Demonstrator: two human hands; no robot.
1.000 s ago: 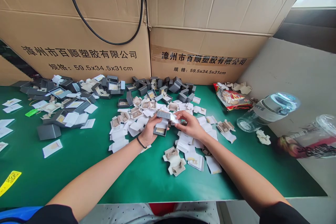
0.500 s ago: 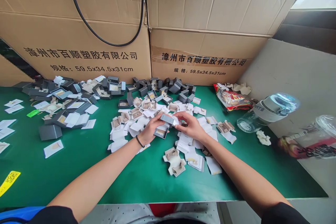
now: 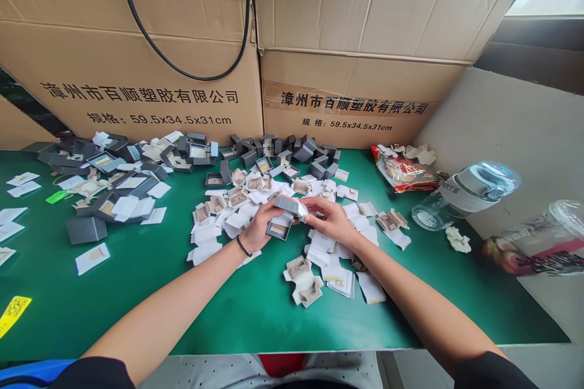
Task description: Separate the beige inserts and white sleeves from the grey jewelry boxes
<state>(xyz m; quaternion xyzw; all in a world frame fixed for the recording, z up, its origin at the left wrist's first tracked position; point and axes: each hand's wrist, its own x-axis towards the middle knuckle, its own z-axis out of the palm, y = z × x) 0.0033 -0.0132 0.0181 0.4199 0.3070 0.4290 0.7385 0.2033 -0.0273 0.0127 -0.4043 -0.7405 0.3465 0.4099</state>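
Note:
My left hand [image 3: 256, 229] is closed around a small dark grey hinged box [image 3: 286, 203], which stands open with its lid raised over its tray. Against the box's right side, my right hand [image 3: 332, 220] pinches a crumpled white piece [image 3: 302, 211], perhaps paper or a card insert; its exact kind is hard to see. Both hands hover over a loose heap of white cards and folded inserts [image 3: 205, 234]. Nearer to me lies an unfolded beige cardboard insert [image 3: 303, 281].
Several dark grey boxes [image 3: 303, 151] line the back, with more boxes mixed with cards [image 3: 114, 200] at left. A red snack bag [image 3: 404, 170], a clear bottle [image 3: 465, 194] and a plastic container [image 3: 547, 243] stand right. Large cartons [image 3: 150, 61] wall off the back.
The grey box has tilted slightly and shifted a little left in my left hand. More of the white piece shows at its right end. Little else differs.

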